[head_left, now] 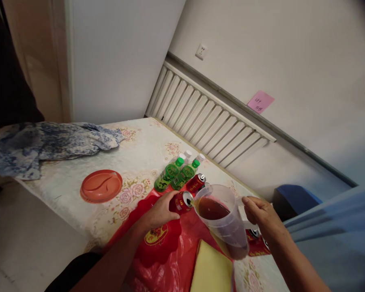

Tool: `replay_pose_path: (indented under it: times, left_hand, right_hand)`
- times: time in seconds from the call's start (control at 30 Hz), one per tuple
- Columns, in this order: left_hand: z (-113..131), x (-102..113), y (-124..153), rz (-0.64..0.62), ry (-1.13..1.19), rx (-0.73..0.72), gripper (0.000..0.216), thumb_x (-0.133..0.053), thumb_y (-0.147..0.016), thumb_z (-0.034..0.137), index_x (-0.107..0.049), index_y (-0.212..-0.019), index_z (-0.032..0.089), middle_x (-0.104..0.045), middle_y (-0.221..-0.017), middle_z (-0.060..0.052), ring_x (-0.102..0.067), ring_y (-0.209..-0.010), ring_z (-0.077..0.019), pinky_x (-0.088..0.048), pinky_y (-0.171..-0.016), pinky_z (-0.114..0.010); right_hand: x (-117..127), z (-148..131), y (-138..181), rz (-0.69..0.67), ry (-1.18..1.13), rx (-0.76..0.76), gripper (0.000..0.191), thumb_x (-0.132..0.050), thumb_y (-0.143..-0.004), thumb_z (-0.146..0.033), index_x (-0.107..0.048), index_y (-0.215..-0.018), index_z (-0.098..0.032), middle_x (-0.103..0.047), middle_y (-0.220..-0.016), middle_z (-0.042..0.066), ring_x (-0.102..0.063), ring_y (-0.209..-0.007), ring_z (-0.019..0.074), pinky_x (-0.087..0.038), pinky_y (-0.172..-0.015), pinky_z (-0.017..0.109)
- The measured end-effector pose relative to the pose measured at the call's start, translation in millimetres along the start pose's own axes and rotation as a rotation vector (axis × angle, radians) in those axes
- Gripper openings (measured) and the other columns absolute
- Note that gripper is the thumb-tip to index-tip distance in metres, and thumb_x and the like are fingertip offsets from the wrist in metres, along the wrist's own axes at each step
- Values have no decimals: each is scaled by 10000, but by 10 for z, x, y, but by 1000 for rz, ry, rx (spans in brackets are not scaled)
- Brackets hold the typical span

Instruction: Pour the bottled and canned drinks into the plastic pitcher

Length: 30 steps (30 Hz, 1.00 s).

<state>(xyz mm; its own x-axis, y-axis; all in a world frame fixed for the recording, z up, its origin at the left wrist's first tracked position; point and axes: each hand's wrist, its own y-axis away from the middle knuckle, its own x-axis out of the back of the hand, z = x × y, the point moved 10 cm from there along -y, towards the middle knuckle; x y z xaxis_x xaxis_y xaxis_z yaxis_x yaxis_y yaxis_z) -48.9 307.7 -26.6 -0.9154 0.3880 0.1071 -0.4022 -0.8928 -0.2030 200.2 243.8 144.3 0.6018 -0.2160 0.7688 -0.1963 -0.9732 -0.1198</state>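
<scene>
Firmly clamping a red drink can (179,205) between fingers and thumb of the left hand (159,213), just below mid-view at six o'clock, apparently to steady its opened, tilted top. Gripping a translucent plastic pitcher (223,225) at the can's four o'clock with the right hand (260,213), closed around its handle (245,217) and tipping its spout (196,201) toward ten, presumably to bring the reddish-brown liquid (211,209) to the opening.

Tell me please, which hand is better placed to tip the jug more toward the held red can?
Probably the right hand: it grips the jug by its handle, and the jug leans toward the red can. The left hand is occupied, holding that can.
</scene>
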Motion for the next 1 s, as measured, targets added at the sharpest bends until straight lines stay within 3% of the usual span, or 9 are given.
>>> replay_pose_path:
  times: [0.4,0.6,0.83,1.0]
  left_hand:
    - [5,0,-6,-7,-22,-4,716,-644,-606,113,-499,-1282,297,-614,-1317,-10,-574,-1212,-222,-426,-1026,-288]
    - [6,3,1,-1,11,-3,713,-652,-597,105,-512,-1274,280,-632,-1287,-24,-595,-1180,-231,-445,-998,-291]
    - [-51,19,-7,23,13,-2,716,-671,-604,106,-522,-1284,276,-629,-1303,-27,-583,-1203,-244,-434,-1019,-314]
    - [-144,34,-20,48,-2,39,743,-691,-613,111,-503,-1315,262,-611,-1344,-53,-563,-1243,-256,-415,-1051,-352]
  right_hand:
    - [-55,79,-21,-29,-46,5,522,-530,-813,-636,-335,-537,-239,-278,-497,-77,-228,-489,94,-206,-491,265]
    - [-117,251,-29,-48,-161,-18,558,-552,-789,-678,-341,-514,-240,-278,-473,-82,-216,-467,86,-190,-471,260]
    - [-178,496,36,16,-485,-48,545,-601,-795,-622,-352,-500,-237,-278,-460,-80,-214,-452,91,-191,-454,254]
    - [-324,642,33,31,-759,-79,601,-531,-819,-661,-335,-438,-241,-246,-437,-73,-206,-420,94,-206,-437,262]
